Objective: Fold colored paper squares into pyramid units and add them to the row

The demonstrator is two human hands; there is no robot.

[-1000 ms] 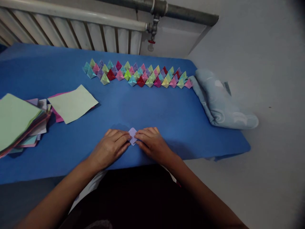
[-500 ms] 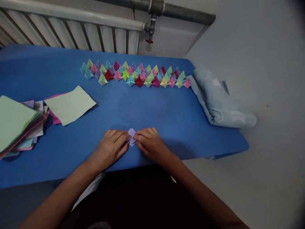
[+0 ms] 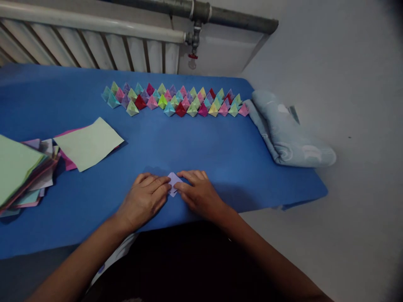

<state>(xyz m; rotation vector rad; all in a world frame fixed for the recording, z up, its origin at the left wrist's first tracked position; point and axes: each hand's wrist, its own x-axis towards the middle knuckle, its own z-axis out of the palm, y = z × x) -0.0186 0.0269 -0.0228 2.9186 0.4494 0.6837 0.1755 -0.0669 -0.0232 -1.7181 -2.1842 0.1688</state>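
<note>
A small piece of folded lilac origami paper (image 3: 173,181) lies on the blue table (image 3: 195,147) near its front edge, one corner pointing away from me. My left hand (image 3: 145,197) presses its fingertips on the left side of the paper. From the right, my right hand (image 3: 199,193) has its thumb on the paper, with the forefinger just beyond the paper's upper right edge. Both hands have bent fingers closed around the paper's sides, and they cover part of it.
Rows of small folded paper pieces (image 3: 181,110) in many colours stand toward the back. Left are loose pale green sheets (image 3: 90,144) and a stack of coloured paper (image 3: 19,167). A folded grey-blue cloth (image 3: 292,138) lies right, by the wall. Behind is a radiator (image 3: 110,46).
My right forefinger has lifted away from the paper and spread outward, uncovering more of its right side. The left hand stays on the paper. The whole view has shifted slightly.
</note>
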